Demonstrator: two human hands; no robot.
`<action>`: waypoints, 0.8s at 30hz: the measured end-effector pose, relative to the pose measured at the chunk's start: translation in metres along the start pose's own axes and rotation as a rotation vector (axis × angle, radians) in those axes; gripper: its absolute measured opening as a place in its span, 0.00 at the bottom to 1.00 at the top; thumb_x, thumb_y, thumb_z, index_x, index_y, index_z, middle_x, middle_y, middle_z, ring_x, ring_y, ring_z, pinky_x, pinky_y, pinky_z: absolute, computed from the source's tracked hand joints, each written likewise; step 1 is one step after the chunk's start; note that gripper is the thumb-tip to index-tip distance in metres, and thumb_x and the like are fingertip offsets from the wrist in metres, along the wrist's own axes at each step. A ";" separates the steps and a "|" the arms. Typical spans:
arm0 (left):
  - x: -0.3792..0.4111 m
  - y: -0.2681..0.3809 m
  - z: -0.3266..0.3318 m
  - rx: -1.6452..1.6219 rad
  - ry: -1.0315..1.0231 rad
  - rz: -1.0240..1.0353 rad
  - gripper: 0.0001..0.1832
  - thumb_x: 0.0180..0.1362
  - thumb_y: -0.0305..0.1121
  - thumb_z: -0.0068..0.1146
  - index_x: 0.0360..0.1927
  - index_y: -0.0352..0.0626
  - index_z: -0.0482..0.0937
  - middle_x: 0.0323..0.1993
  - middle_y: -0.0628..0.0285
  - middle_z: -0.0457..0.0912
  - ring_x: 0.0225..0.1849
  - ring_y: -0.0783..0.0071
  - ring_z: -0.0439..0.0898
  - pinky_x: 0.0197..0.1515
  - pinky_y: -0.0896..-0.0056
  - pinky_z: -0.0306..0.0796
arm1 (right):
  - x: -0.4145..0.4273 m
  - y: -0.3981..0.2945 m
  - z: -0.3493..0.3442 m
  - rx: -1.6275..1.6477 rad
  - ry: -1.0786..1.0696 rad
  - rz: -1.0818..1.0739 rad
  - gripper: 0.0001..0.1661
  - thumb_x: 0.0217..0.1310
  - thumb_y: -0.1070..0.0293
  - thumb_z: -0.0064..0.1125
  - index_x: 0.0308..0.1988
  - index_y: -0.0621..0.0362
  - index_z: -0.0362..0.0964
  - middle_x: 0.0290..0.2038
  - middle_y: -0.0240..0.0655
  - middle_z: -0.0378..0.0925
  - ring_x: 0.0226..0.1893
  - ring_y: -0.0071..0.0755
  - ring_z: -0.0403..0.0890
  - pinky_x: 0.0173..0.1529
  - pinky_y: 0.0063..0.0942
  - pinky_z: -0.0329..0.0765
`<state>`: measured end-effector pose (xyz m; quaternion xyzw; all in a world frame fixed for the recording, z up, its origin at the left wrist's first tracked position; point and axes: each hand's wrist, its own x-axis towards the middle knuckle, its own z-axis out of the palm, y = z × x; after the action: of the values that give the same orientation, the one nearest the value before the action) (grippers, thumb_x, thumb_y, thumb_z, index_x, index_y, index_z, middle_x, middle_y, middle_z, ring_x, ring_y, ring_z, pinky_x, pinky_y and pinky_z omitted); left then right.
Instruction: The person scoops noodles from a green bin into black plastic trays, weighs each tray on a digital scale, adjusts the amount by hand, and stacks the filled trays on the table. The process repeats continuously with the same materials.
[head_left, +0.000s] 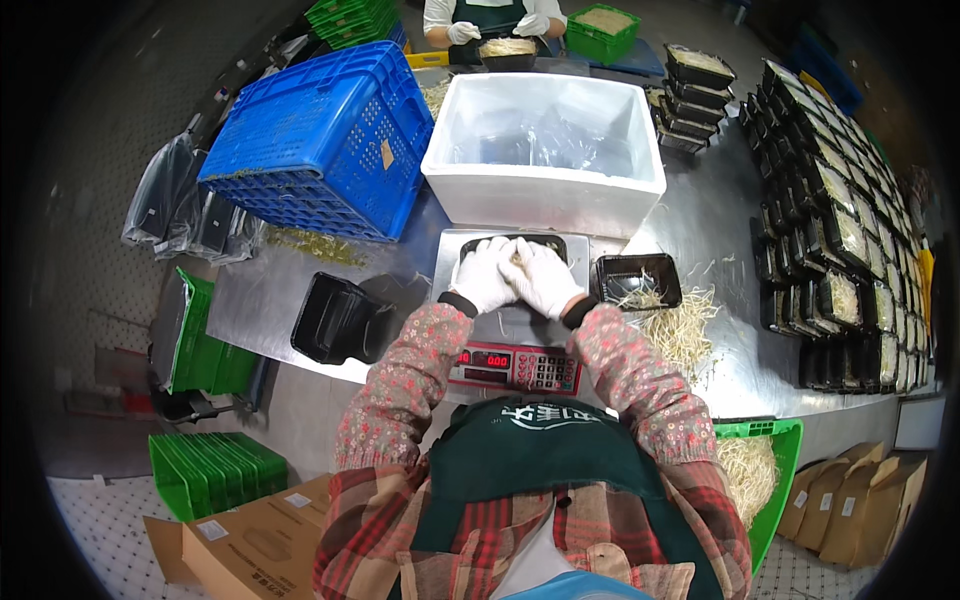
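My left hand (482, 279) and my right hand (549, 279), both in white gloves, meet over a black plastic tray (556, 243) and press down into it. A little pale bean sprout material shows between them; most of the contents and my fingertips are hidden. The tray sits on the metal pan (448, 251) of a digital scale, whose red keypad panel (517, 369) faces me. To the right, another black tray (637, 281) holds some sprouts, beside a loose heap of bean sprouts (679, 330). At left lies a black tray (326, 319), tilted, apparently stacked with others.
A white foam box (544, 199) with plastic-wrapped contents stands behind the scale, with a blue crate (315, 142) to its left. Filled trays (832, 225) are stacked at right. A green crate of sprouts (780, 480) is by my right side. A co-worker (495, 19) handles a tray opposite.
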<state>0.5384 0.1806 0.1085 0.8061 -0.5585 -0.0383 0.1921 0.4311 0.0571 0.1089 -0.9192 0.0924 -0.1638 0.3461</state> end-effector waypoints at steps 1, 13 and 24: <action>0.000 0.001 -0.008 -0.059 0.004 0.007 0.38 0.44 0.57 0.69 0.53 0.41 0.73 0.48 0.52 0.75 0.53 0.51 0.73 0.58 0.54 0.67 | 0.008 0.001 -0.015 0.132 -0.138 0.066 0.28 0.68 0.47 0.49 0.46 0.64 0.73 0.46 0.55 0.78 0.50 0.57 0.77 0.57 0.46 0.72; -0.034 -0.074 -0.030 0.046 0.205 -0.238 0.38 0.47 0.51 0.73 0.58 0.40 0.74 0.51 0.52 0.78 0.53 0.51 0.75 0.55 0.55 0.71 | -0.081 -0.012 0.061 -0.329 -0.199 -0.350 0.35 0.69 0.45 0.46 0.66 0.55 0.64 0.69 0.43 0.62 0.73 0.47 0.56 0.74 0.57 0.46; -0.062 -0.033 -0.044 0.006 0.032 -0.037 0.44 0.46 0.56 0.71 0.62 0.38 0.71 0.55 0.48 0.75 0.55 0.47 0.73 0.60 0.53 0.67 | -0.042 0.093 -0.014 -0.543 0.197 0.074 0.33 0.67 0.57 0.49 0.69 0.50 0.59 0.73 0.46 0.54 0.75 0.54 0.49 0.74 0.60 0.43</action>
<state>0.5564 0.2595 0.1282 0.8173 -0.5405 -0.0274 0.1977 0.3816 -0.0091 0.0468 -0.9539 0.1994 -0.2086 0.0827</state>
